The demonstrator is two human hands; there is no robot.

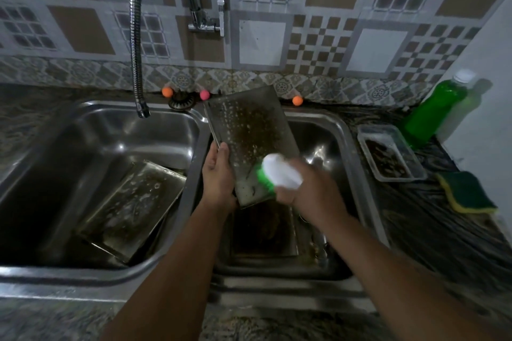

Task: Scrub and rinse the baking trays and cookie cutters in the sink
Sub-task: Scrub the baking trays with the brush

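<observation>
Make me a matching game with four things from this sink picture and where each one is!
Things:
1. scrub brush
2. green soap bottle
3. sponge
4. soapy tray

Places:
A. lying in the left basin
B. standing by the wall, far right
C. gripped in the right hand
D. flat on the counter, right of the sink

Pairs: 1-C, 2-B, 3-D, 4-A

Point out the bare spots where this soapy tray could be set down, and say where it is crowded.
Free: the left basin's floor behind the tilted tray, under the hose spout; the counter left of that basin. Crowded: the right basin, with another tray on its floor; the right counter, with the plastic container, sponge and green bottle.
</observation>
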